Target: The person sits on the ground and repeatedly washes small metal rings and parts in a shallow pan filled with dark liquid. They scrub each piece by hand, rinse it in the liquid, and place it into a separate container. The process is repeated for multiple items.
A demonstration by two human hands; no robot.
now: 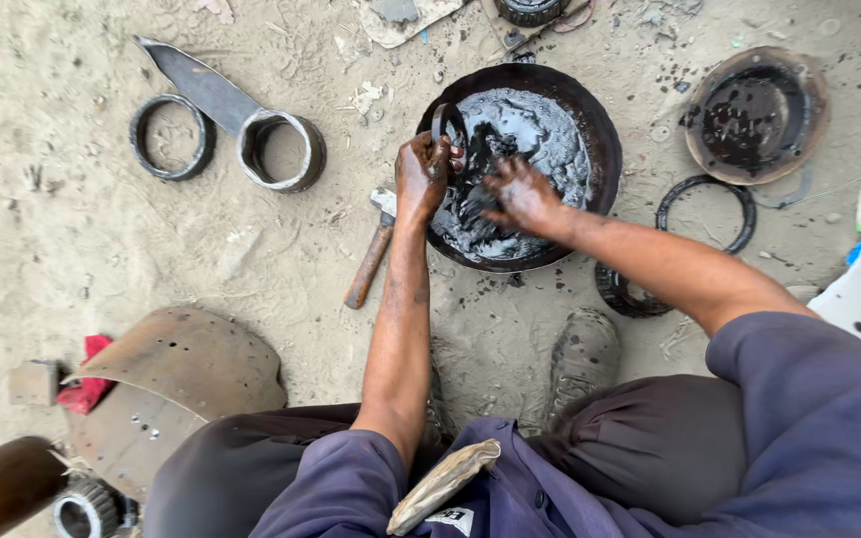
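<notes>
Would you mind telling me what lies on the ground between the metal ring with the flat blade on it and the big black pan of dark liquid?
In the head view, a hammer with a rusty handle lies on the sandy ground between the metal ring and the black pan, just beside the left hand.

The person wears a blue-purple shirt (809,428) with sleeves pushed up, dark grey trousers (650,448) and dusty, worn shoes (582,357), while both hands (421,174) look smeared with what seems black grease.

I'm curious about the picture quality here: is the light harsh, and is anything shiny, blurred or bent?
Head view: soft, even daylight with only faint shadows on the sandy ground; pale sheen on the grey liquid in the dark pan; left hand sharp, right hand slightly motion-blurred; wide-lens stretching enlarges the purple sleeve at the edge.
</notes>
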